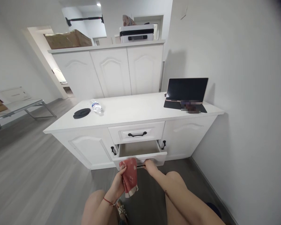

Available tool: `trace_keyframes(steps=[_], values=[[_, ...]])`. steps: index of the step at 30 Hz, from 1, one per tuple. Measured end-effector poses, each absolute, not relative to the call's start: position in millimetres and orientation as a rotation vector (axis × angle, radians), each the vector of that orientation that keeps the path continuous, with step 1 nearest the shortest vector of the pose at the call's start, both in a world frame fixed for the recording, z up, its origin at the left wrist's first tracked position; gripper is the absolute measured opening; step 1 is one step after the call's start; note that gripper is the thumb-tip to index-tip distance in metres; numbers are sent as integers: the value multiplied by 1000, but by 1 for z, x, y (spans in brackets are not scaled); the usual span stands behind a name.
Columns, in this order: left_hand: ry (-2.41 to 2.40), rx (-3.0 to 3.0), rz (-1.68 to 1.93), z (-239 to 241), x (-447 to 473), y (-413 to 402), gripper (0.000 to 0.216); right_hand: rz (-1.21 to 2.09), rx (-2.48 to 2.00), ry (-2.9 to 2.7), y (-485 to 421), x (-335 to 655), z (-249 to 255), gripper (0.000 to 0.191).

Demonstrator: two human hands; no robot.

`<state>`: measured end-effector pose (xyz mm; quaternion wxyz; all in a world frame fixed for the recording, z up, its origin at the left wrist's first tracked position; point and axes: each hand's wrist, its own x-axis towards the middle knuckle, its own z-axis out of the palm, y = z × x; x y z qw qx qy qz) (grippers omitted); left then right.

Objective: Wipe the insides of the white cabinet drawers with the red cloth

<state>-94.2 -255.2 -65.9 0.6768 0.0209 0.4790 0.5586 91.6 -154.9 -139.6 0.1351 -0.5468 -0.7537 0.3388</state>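
Observation:
My left hand (119, 181) is closed around a folded red cloth (130, 175) with pale markings and a cream edge. The cloth hangs in front of the lower drawer (158, 158), covering part of its face. That drawer is pulled out, and its pale inside bottom shows. At the drawer's front, my right hand (151, 168) has its fingers wrapped round the dark drawer handle (140, 166). Above it, the upper drawer (114, 134) is closed, with a black handle (137, 134).
On the white cabinet top (131, 109) lie a plastic water bottle (96, 106) and a flat black object (81, 113). An open laptop (186, 89) stands at the right, near the wall. Behind, a taller cabinet carries a cardboard box (70, 39) and a suitcase (137, 34).

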Motion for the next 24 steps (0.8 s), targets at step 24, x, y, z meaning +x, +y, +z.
trace_keyframes(steps=[24], values=[[1298, -158, 1324, -66, -70, -232, 56, 990, -1390, -2098, -48, 64, -176, 27]])
